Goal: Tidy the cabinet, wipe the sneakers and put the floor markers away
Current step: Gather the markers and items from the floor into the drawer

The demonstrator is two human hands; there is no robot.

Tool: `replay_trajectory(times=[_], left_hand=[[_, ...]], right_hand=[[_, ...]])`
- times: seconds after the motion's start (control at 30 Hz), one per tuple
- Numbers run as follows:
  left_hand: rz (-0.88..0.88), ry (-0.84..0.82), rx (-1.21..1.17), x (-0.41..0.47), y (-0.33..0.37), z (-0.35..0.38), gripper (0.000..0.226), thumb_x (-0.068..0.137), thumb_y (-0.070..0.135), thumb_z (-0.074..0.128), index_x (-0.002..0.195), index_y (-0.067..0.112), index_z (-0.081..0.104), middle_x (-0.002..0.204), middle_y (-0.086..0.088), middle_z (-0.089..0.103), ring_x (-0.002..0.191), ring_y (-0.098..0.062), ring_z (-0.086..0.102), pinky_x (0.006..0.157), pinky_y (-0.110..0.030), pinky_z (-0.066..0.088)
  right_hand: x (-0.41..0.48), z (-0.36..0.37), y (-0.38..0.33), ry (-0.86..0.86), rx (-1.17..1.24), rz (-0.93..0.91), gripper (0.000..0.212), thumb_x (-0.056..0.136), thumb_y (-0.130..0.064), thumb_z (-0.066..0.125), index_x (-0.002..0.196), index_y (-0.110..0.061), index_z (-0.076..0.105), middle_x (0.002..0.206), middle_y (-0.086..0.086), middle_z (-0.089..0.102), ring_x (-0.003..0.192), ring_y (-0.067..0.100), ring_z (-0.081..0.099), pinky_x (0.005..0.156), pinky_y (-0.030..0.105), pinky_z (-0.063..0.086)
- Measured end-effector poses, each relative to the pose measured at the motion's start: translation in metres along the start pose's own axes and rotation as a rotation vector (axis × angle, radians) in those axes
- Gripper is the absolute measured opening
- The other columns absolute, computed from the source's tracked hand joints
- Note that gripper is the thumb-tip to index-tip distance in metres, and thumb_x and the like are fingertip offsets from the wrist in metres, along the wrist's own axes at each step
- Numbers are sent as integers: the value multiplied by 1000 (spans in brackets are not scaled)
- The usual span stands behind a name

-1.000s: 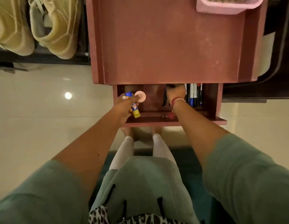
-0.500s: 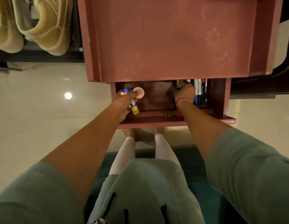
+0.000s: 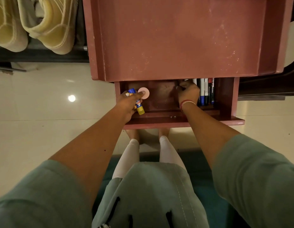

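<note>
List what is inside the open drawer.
In the drawer: markers at the right, a glue stick and a pink disc held by the left hand. The right hand and the cabinet top cover the rest.

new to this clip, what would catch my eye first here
The open drawer of the red-brown cabinet at the centre draws the eye, with both hands in it. The left hand grips a glue stick, thumb on a pink disc, at its left end, while the right hand curls beside a row of markers at its right. Pale sneakers sit at the upper left.
</note>
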State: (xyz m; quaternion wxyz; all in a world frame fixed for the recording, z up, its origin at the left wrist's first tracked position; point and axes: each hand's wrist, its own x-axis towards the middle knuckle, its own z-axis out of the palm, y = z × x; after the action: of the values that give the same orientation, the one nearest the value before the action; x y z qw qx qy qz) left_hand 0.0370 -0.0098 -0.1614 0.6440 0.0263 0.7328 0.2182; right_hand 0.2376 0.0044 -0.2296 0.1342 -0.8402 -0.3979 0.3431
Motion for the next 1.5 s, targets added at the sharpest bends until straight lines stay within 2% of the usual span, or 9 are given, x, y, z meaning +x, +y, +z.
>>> replay_trajectory(times=[0.17,0.27,0.4,0.6,0.83,1.03,1.2,1.33,1.5], left_hand=[[-16,-29,5,1,-1,1,18,83,13,73,89,20,57,85,0,64,70,-9,60,65,-25,51],[-22,-48,16,-3,0,2,18,82,13,74,90,17,59,85,-1,65,70,-9,62,63,-24,51],[-9,-77,60,-7,6,0,20,80,15,76,92,16,61,90,-3,67,79,-13,65,66,-29,52],[1,-161,104,-9,7,9,16,82,13,74,91,14,62,83,-1,66,73,-10,64,65,-25,53],[-51,-130,69,-3,5,13,11,85,14,71,87,18,61,83,1,64,72,-11,61,64,-26,51],[-86,-88,-3,9,1,6,11,87,7,64,88,18,62,86,-1,62,76,-14,59,68,-28,51],[-112,-131,-43,15,1,-2,14,87,5,59,95,16,64,88,-2,62,80,-15,59,73,-30,51],[-112,-139,-88,12,3,1,15,90,6,55,100,13,64,87,-2,63,80,-14,61,68,-29,51],[-80,-162,30,8,9,12,19,84,3,66,101,11,62,86,-6,65,77,-18,63,75,-35,55]], right_hand=[[-19,-9,-11,63,187,-12,8,81,-9,63,85,-8,70,87,5,70,82,18,64,75,21,47],[-45,-8,-26,-259,337,-62,19,79,-4,67,96,-13,69,96,3,66,86,15,61,81,29,53],[-72,-3,-36,-601,307,-201,60,74,-6,74,127,-21,53,126,0,53,96,17,59,82,26,52],[-67,-2,-37,-376,124,-394,39,71,-22,73,108,-17,60,107,6,58,88,19,61,78,39,53],[-35,-6,-20,-145,-217,-238,39,73,-27,68,108,-14,60,107,14,62,98,34,60,77,36,47],[-14,0,-21,-148,-465,-224,39,79,-28,68,113,-11,60,114,17,61,105,35,57,85,38,45],[-15,2,-16,-157,-439,-138,58,68,-40,77,116,-15,58,123,14,55,106,35,56,87,42,49],[-35,-7,-16,-81,-149,-161,31,75,-24,69,103,-12,62,104,14,63,97,30,58,77,33,49],[-80,-7,-37,-525,240,-137,45,76,-3,71,119,-13,58,104,6,59,80,14,57,74,22,49]])
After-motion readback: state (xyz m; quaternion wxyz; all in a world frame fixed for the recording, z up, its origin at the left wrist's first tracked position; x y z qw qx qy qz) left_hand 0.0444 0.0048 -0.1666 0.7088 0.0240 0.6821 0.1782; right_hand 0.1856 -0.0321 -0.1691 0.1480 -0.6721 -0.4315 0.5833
